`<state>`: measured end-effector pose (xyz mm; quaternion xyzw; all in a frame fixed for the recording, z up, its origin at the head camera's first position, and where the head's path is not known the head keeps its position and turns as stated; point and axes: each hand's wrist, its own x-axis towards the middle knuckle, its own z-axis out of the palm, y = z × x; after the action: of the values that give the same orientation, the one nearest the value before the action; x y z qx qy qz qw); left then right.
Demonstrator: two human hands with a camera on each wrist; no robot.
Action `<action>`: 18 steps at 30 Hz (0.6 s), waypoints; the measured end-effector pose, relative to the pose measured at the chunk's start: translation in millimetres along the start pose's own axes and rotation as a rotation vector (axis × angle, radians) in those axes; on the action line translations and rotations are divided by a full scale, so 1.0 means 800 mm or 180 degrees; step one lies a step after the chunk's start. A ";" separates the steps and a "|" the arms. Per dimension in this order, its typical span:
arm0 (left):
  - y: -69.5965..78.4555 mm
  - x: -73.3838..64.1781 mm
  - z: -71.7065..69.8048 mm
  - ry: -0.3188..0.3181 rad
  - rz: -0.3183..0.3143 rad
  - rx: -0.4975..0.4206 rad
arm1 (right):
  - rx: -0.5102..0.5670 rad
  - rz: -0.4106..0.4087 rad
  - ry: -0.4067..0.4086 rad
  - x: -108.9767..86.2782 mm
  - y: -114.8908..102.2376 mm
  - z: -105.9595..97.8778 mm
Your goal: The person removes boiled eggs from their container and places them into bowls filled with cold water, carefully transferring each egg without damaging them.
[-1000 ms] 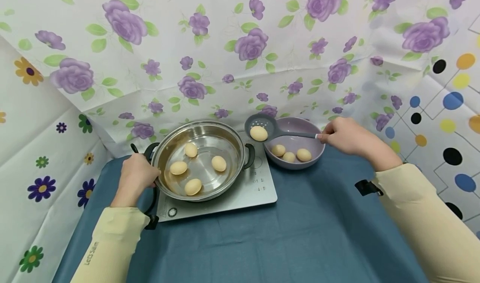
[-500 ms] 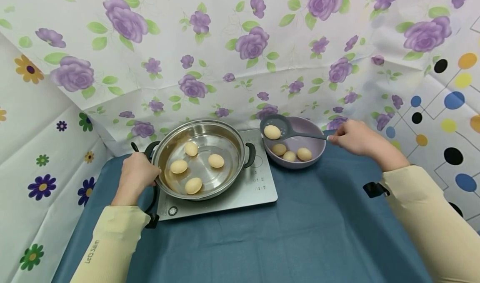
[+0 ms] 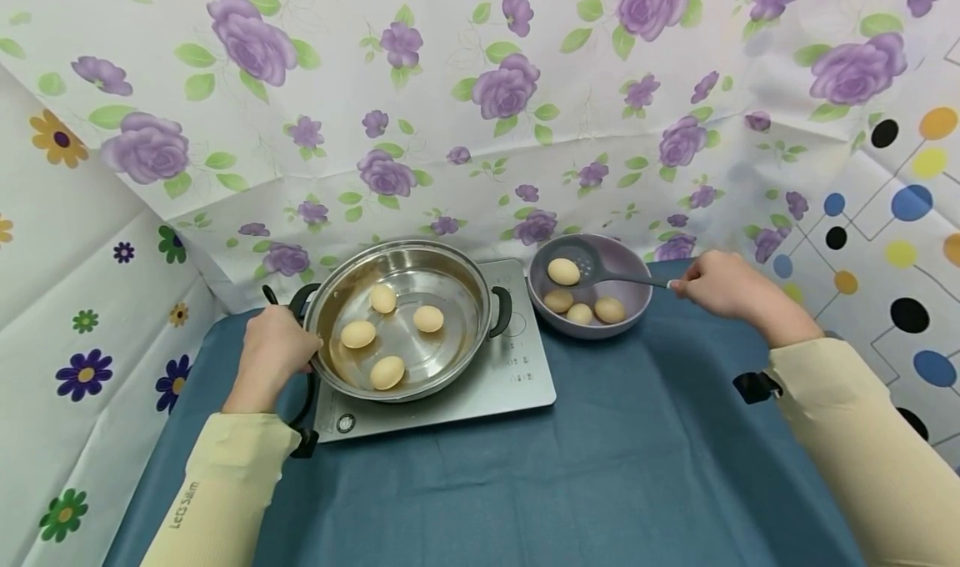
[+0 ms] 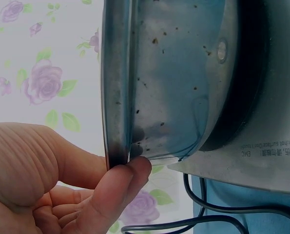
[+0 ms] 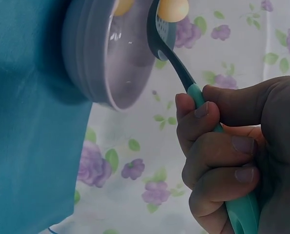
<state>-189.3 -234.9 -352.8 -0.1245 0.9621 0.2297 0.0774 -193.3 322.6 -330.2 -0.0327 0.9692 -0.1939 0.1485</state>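
A steel pot [image 3: 459,288] with black side handles holds several light-brown eggs [image 3: 387,373]. My left hand [image 3: 273,348] pinches its rim beside the left handle; in the left wrist view, thumb and fingers [image 4: 118,187] meet at the pot's edge. My right hand [image 3: 723,285] grips a grey slotted spoon [image 3: 588,254], with fingers curled round the teal handle [image 5: 242,214] seen in the right wrist view. One egg [image 3: 563,272] lies on the spoon's head, which is over the left part of a purple bowl [image 3: 628,258]. Three eggs [image 3: 579,313] rest in that bowl.
Beneath the pot is a silver induction cooker [image 3: 517,388], with a black cord [image 4: 222,209] at its left. The blue tablecloth [image 3: 525,492] spreads in front. Flower-print sheets [image 3: 450,117] stand close behind the pot and bowl.
The spoon with its egg has moved right, from between pot and bowl to over the bowl, and lowered slightly. An egg in the pot has drifted slightly. My left hand stays on the rim.
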 end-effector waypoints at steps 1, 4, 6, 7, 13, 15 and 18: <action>0.000 0.000 0.000 0.0004 0.0005 -0.0003 | -0.0005 0.0021 -0.0009 0.000 0.001 0.001; 0.000 -0.001 0.000 0.0022 0.0011 -0.0010 | -0.0016 0.0093 -0.0029 0.001 0.003 0.004; 0.000 -0.001 0.000 0.0036 0.0010 -0.0012 | -0.0041 0.0136 -0.0041 0.002 0.005 0.006; 0.001 -0.001 0.000 0.0033 0.0002 -0.0018 | -0.0054 0.0151 -0.0049 0.003 0.005 0.007; 0.002 -0.002 0.000 -0.0009 -0.0040 -0.0029 | -0.0130 0.0181 -0.0046 0.007 0.010 0.013; 0.001 -0.001 0.001 -0.0011 -0.0045 -0.0009 | -0.0147 0.0186 -0.0034 0.008 0.011 0.014; 0.002 -0.001 0.000 -0.0015 -0.0049 0.0020 | -0.0144 0.0212 -0.0020 0.008 0.014 0.014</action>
<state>-189.3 -233.3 -352.3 -0.1312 0.9617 0.2264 0.0818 -195.9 327.9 -346.1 -0.0044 0.9734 -0.1667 0.1572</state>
